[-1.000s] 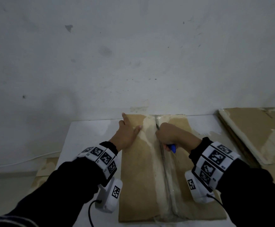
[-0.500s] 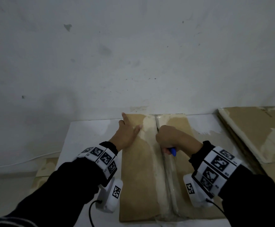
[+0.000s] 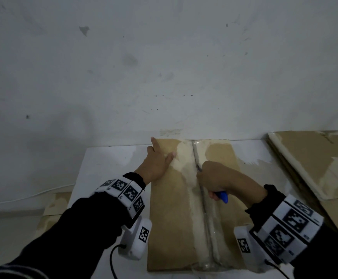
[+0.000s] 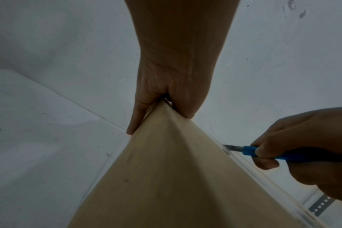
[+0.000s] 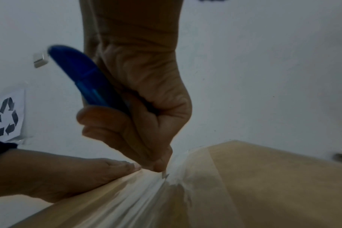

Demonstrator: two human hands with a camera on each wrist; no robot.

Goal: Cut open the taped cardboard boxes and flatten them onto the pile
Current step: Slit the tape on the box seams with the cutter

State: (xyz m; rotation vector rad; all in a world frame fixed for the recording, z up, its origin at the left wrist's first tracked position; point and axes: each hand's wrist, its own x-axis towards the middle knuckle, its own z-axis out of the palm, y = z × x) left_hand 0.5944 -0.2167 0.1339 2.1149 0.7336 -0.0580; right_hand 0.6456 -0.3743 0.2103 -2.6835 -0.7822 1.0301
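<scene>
A brown cardboard box (image 3: 170,218) lies on the white table (image 3: 107,164), with a clear tape seam (image 3: 204,208) running down its middle. My left hand (image 3: 161,154) presses on the box's far left edge, thumb spread on top and one straight finger (image 4: 134,123) down the side. My right hand (image 3: 206,174) grips a blue utility knife (image 3: 222,197), its blade (image 5: 165,175) sunk in the tape at the seam, about a third of the way down from the far end. The knife handle (image 5: 84,77) sticks out behind the fist.
A pile of flattened cardboard (image 3: 308,158) lies to the right of the table. More cardboard (image 3: 57,202) sits low at the left. A wall stands right behind the box's far end. A recycling sign (image 5: 5,117) hangs on the wall.
My right hand has drawn the knife a short way along the seam toward me. The left hand and the box have stayed in place.
</scene>
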